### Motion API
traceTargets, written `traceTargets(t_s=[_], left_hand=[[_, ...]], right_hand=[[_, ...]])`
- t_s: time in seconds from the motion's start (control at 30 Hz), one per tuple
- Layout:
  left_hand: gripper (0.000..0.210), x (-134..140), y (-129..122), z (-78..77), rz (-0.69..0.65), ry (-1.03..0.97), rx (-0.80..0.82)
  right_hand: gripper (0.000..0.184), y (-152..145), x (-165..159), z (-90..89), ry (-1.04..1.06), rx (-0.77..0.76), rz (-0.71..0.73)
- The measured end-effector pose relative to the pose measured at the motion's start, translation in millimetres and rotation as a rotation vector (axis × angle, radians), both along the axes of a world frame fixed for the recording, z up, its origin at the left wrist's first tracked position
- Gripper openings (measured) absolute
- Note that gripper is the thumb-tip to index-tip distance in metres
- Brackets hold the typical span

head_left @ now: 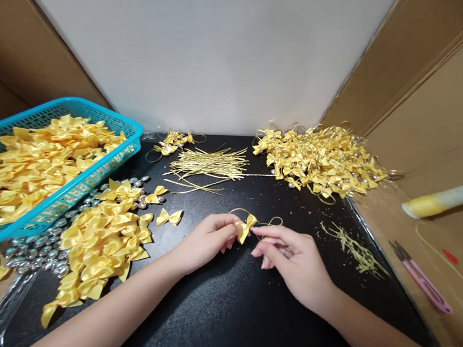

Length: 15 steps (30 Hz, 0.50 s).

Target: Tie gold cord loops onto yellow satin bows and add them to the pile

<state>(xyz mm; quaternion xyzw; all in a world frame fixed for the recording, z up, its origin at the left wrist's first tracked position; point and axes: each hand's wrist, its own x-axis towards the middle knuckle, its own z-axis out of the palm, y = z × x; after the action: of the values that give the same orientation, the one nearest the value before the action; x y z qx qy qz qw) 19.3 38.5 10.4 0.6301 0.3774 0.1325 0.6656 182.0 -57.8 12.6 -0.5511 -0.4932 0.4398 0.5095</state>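
Observation:
Between thumb and fingers, my left hand (216,237) pinches a small yellow satin bow (246,228) above the black work surface. A thin gold cord (273,222) curls out from behind the bow on both sides. My right hand (292,256) is closed at the bow's right edge, thumb and fingers drawn together near the cord. What exactly its fingertips grip is too small to make out. One loose bow (169,217) lies left of my left hand, beside a heap of yellow bows (100,240).
A blue basket (136,132) of bows stands at left, with silvery beads (40,250) below it. Cut gold cords (209,164) lie at the back. Finished-looking corded bows (322,159) are piled at right, near cord scraps (357,251), pink thread snips (426,284) and a yellow-white tube (448,200).

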Motion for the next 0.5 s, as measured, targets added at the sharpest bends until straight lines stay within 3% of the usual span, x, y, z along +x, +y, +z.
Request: traceTargets(t_s=[0.13, 0.5], left_hand=[[0.032, -0.5, -0.8, 0.2, 0.002, 0.013, -0.004], [0.033, -0.4, -2.6, 3.5, -0.046, -0.005, -0.027]], right_hand=[[0.010, -0.4, -3.5, -12.8, -0.159, -0.045, -0.011], [0.017, 0.2, -0.6, -12.9, -0.358, 0.016, -0.045]])
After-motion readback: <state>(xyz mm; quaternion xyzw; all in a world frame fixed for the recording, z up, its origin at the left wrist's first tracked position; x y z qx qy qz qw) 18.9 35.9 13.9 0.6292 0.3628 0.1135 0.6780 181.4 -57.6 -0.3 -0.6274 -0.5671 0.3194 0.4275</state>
